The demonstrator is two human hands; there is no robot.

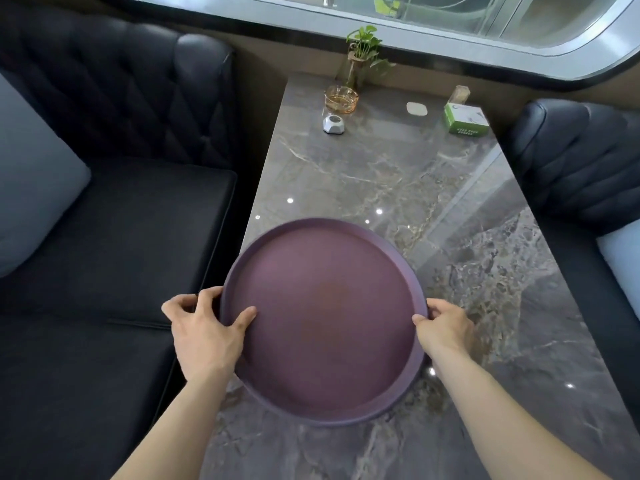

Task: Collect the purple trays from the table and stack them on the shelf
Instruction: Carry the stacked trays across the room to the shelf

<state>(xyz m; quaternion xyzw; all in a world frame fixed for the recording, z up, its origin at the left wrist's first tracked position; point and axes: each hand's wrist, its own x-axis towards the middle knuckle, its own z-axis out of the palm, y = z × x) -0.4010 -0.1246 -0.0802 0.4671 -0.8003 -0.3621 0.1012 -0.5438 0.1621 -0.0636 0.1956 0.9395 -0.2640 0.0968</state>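
Far end: potted plant [364,50], amber ashtray [340,98], green box [466,118]; black sofas [114,216] alongside.

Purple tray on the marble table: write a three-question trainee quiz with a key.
1. True or false: both hands grip the purple tray.
2. Which lies nearest the green box? A) ashtray B) white pad C) call button
3. Fill in: the left hand's thumb rests ___ the tray.

Key: 1. True; the right hand holds the opposite rim. 2. B, the white pad; the ashtray and call button lie farther left. 3. Inside.
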